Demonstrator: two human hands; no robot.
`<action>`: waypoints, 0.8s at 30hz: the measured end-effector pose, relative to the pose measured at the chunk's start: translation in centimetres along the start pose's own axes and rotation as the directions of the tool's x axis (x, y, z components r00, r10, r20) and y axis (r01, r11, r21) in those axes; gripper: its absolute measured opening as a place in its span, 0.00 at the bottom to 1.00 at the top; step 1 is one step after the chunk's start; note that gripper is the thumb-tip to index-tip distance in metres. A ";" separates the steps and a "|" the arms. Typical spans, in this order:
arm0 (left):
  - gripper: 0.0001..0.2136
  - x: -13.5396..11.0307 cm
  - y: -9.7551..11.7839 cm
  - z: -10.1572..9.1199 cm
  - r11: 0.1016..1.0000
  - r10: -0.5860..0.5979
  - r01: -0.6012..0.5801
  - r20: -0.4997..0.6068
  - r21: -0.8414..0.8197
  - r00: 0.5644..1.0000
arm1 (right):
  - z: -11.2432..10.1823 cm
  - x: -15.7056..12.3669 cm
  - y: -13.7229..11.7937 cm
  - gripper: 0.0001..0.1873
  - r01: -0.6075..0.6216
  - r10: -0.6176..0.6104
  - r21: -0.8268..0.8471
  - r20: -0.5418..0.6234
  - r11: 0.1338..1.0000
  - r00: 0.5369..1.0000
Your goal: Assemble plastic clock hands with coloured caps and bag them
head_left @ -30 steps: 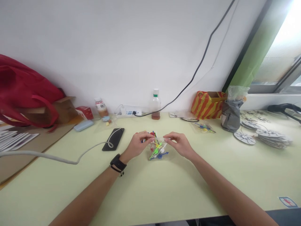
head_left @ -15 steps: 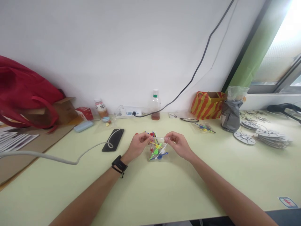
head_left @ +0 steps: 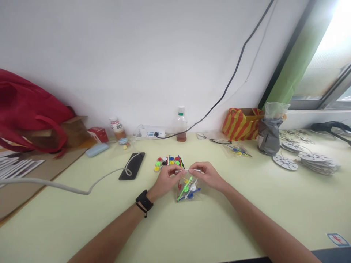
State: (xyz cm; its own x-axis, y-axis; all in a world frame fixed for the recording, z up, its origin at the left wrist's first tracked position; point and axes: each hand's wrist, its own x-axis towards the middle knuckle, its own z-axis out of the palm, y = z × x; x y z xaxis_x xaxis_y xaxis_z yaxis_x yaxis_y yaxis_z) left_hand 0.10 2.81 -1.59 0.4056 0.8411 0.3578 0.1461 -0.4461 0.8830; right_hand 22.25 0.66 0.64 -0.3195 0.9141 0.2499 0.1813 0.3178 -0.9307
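Note:
Between my two hands hangs a clear plastic bag (head_left: 196, 197) with green, white, blue, yellow and red plastic arrow spinners (head_left: 185, 188) inside. My left hand (head_left: 166, 179) pinches its top edge on the left, and a black watch is on that wrist. The right hand (head_left: 208, 175) pinches the same edge close beside it, fingertips almost meeting. Just beyond my left hand lie several round plastic pieces (head_left: 157, 168) in red, white, green, black, yellow and blue, with more coloured arrows next to them, partly hidden by my fingers.
A black phone (head_left: 132, 166) with a grey cable lies to the left. Along the wall stand a bottle (head_left: 181, 126), a power strip (head_left: 150, 132) and a striped bag (head_left: 241, 124). Another bag of spinners (head_left: 238, 149) rests behind my right hand. Stacked discs (head_left: 315, 160) sit at the right.
Both hands have come nearer to me with the bag and closer together along its top edge. More of the round pieces behind them now shows.

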 end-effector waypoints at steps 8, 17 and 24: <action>0.12 -0.1 0.3 0.3 0.999 0.004 -0.003 -0.020 0.053 1.000 | 0.0 -0.1 0.0 0.17 -0.006 0.007 -0.006 0.030 1.000 1.000; 0.12 -0.2 0.3 0.5 0.997 -0.026 0.027 -0.015 0.076 1.000 | 0.1 0.0 0.6 0.17 -0.019 0.019 0.005 0.047 1.000 0.999; 0.12 -0.3 0.5 0.6 0.997 -0.023 0.023 -0.005 0.074 1.000 | 0.0 0.0 1.1 0.17 -0.024 0.026 -0.024 0.072 0.999 0.997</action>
State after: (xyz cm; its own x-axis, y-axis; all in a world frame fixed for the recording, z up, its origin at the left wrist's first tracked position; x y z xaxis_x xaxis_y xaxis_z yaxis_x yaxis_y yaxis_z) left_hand 0.59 2.11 -1.44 0.3975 0.8526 0.3392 0.2221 -0.4481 0.8660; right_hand 22.41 1.01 -0.39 -0.3812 0.9013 0.2058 0.2111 0.3016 -0.9298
